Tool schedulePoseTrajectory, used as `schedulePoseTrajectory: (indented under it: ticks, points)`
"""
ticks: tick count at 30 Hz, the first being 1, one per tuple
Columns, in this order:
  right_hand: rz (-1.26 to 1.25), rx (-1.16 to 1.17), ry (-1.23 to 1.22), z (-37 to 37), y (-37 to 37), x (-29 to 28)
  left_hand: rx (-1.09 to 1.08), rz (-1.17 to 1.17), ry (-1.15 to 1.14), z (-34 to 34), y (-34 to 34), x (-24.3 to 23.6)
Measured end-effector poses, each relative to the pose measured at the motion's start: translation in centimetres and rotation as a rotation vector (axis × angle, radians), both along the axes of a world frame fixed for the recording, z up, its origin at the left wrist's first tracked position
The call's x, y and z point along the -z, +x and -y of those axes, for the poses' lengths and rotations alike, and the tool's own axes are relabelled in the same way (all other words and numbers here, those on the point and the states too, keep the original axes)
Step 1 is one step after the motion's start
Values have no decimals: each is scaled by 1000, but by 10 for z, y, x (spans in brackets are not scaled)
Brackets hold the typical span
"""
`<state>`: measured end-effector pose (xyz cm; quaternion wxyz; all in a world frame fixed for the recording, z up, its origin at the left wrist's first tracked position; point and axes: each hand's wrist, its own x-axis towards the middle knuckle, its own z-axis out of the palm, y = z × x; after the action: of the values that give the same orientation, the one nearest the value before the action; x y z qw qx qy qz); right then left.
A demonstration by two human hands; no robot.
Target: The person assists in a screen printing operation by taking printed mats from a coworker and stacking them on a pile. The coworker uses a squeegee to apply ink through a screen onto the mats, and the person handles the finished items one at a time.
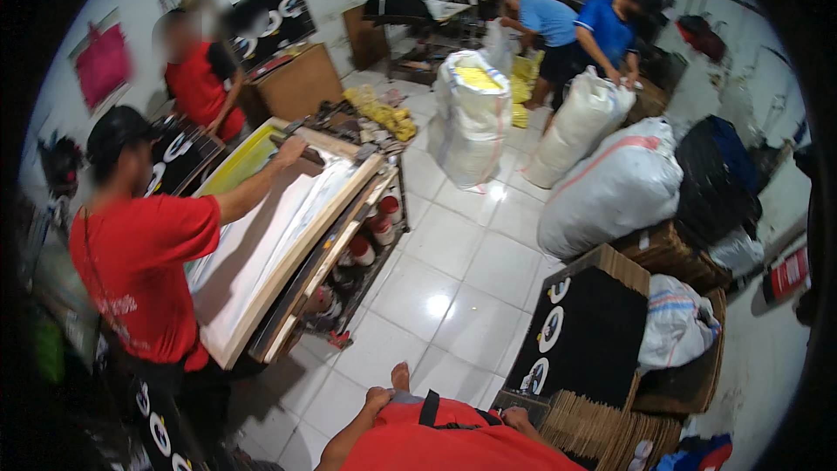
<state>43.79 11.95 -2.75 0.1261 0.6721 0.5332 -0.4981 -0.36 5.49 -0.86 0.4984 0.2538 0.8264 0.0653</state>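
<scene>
Red shirt (453, 440) foremost, a worker's left hand (377, 399) sits by grey cloth (404, 397), right hand (520, 419) near a black printed panel (588, 327) at right; fingers spread or closed, cannot tell. Careful handling would favor the panel's edges.

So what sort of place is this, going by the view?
Probably a small screen-printing workshop: a worker in a red shirt reaches across what looks like a wood-framed printing screen, a black panel with round motifs lies by stacked cardboard, and bulging white woven sacks stand beyond.
</scene>
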Motion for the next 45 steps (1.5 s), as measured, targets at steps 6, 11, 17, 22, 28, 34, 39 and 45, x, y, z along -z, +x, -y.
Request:
schedulePoseTrajectory:
  ticks: [6,11,17,22,28,34,39,45]
  points:
    - [20,-138,264,-1,8,6,-89,-35,3,12,6,-8]
    - [-220,380,72,-41,-28,-29,-201,26,27,17,2,-12]
    - [-409,551,-3,-71,-48,-28,-218,-75,23,20,13,-22]
    - [-310,431,3,-67,-39,-38,-290,8,32,28,15,-24]
    - [-217,15,36,-57,-49,-35,-953,243,335,60,-44,-24]
    - [-591,9,-43,-100,-159,-32,-1352,-382,656,93,-189,-33]
    - [-729,-264,71,-136,-332,-85,-1622,-458,872,90,-242,-77]
    - [-1141,432,-359,-165,-501,-169,-1595,166,867,103,-227,-193]
